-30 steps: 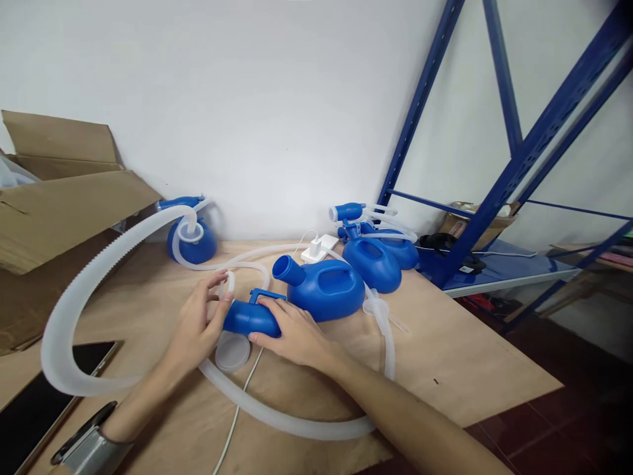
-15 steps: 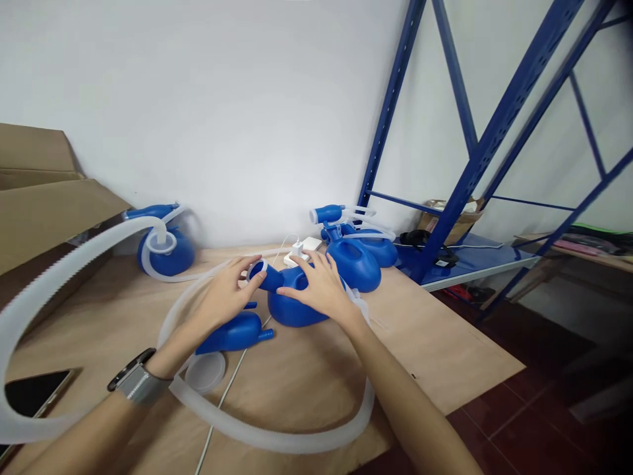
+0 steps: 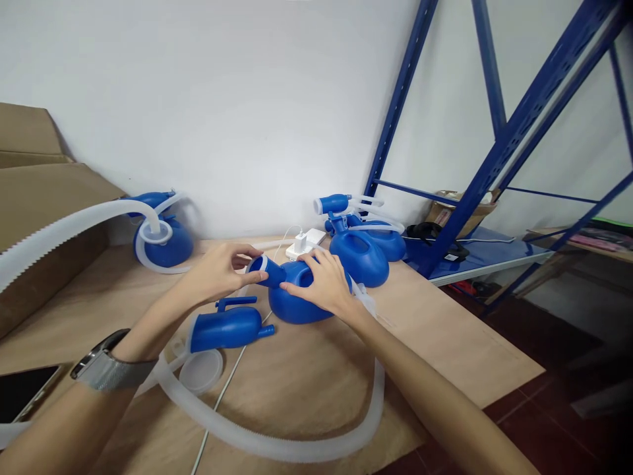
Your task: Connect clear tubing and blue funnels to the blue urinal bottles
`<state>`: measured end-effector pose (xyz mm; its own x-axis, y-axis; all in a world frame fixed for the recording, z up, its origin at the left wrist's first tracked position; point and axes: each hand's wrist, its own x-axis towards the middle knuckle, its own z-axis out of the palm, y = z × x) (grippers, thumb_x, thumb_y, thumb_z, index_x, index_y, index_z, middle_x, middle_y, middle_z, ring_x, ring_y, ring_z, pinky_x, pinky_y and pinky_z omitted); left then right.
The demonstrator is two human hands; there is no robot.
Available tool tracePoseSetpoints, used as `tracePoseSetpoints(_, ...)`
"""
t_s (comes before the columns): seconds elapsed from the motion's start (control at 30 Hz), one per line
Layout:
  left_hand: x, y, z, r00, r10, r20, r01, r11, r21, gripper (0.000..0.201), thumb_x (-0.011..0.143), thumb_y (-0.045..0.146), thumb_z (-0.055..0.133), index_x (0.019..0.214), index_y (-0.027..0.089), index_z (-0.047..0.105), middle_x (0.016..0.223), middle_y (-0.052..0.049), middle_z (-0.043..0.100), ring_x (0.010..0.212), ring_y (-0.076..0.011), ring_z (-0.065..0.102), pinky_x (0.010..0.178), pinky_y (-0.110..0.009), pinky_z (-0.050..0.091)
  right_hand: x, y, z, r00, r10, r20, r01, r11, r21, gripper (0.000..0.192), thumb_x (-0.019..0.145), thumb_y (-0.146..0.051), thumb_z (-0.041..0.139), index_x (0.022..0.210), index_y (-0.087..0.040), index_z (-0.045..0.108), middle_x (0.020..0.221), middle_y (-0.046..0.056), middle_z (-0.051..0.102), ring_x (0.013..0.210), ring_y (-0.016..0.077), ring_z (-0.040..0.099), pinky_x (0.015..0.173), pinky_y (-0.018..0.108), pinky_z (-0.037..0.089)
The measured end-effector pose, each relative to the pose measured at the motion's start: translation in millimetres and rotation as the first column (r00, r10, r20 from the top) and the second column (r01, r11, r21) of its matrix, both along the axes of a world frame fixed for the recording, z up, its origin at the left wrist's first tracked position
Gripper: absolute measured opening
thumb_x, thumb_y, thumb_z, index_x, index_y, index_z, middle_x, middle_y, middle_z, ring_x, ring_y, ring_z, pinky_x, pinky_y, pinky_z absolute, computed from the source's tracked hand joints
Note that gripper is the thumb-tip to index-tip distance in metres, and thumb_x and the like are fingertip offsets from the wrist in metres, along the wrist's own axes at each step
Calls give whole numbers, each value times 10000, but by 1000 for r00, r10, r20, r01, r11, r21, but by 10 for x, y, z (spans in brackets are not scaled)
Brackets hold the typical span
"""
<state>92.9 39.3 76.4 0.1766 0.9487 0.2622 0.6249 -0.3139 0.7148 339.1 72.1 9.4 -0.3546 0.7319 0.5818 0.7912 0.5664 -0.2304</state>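
Note:
A blue plastic urinal bottle (image 3: 301, 303) lies on the table in front of me, its open neck pointing left toward me. My left hand (image 3: 227, 270) grips the mouth of the neck, thumb on the near side and fingers at the far rim, where a pale ring (image 3: 264, 264) shows. Over the top of the body, around the handle opening, my right hand (image 3: 324, 280) is closed with its thumb near the neck. Just below my left hand lies a blue bottle-shaped attachment (image 3: 225, 330) with a small spout. A translucent round lid (image 3: 202, 371) rests beside it.
A ribbed translucent hose (image 3: 277, 448) loops across the table front, near a white cable (image 3: 217, 402). Similar blue bottles stand back left (image 3: 171, 244) and right (image 3: 361, 257). A white charger (image 3: 299, 241), phone (image 3: 27, 389), cardboard box (image 3: 49, 204) and blue rack (image 3: 494, 165) surround them.
My view has shifted slightly. My left hand's thumb and fingers have closed in on the bottle's neck rim, and its wrist has swung left, uncovering more of the blue attachment.

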Motion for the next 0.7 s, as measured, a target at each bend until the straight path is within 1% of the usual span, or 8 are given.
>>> tracePoseSetpoints(0.1,14,132,66,997,-69,-23,66,993,-98,575,652,728,767,917,218,782,978,-92,817,987,-362,752,912,-487,602,5,-10,-6,1000,-11,1,11,1000,5,639,816,-715,709,1215,-215,708,1188,123,694,1205,338,585,1069,479,400)
tracePoseSetpoints(0.17,106,234,62,996,-87,32,91,988,-127,657,761,832,579,853,215,786,997,-110,814,1038,-368,733,976,-511,563,9,-20,-13,1000,-12,-1,12,1000,17,635,824,-703,708,1225,-211,705,1199,129,690,1202,339,586,1054,469,408)
tracePoseSetpoints(0.23,254,329,7,984,-80,158,103,985,-140,786,833,881,369,836,210,778,1066,-127,805,1078,-361,718,1033,-519,524,12,-28,-17,1000,-3,-1,3,1000,24,618,831,-697,705,1217,-215,706,1180,127,694,1183,335,593,1035,458,418)
tracePoseSetpoints(0.37,520,440,-169,932,-63,356,125,980,-155,911,830,917,213,871,171,734,986,-159,784,949,-335,724,958,-501,550,7,-32,-18,1000,-5,2,5,1000,28,580,821,-702,713,1143,-219,721,1129,113,703,1143,321,606,1008,443,427)
tracePoseSetpoints(0.47,572,437,-248,931,-30,363,92,984,-153,998,854,888,100,1060,155,745,1003,-164,769,1027,-359,696,993,-546,515,-9,-29,-20,1000,-16,-25,17,999,50,608,828,-746,683,1115,-211,720,1147,109,708,1167,322,603,1021,446,413)
tracePoseSetpoints(0.57,550,388,-263,948,-33,317,56,996,-65,950,904,836,119,1346,204,674,1226,-154,735,1286,-376,587,1126,-578,406,-28,-29,-25,999,-11,-52,15,998,62,620,824,-775,673,1068,-207,716,1140,98,725,1160,311,617,1030,443,403)
tracePoseSetpoints(0.63,520,353,-263,958,-73,277,69,997,24,901,930,805,169,1434,212,623,1338,-138,693,1386,-362,513,1209,-560,307,-40,-34,-23,998,-5,-69,10,998,68,617,807,-780,691,1035,-206,712,1117,88,736,1136,301,632,1030,440,401)
tracePoseSetpoints(0.7,478,328,-268,955,-162,249,139,985,106,854,949,771,225,1474,205,590,1389,-126,669,1410,-349,492,1244,-535,248,-51,-39,-15,997,0,-81,6,997,73,612,796,-778,704,1017,-208,710,1108,82,743,1113,292,644,1027,437,401)
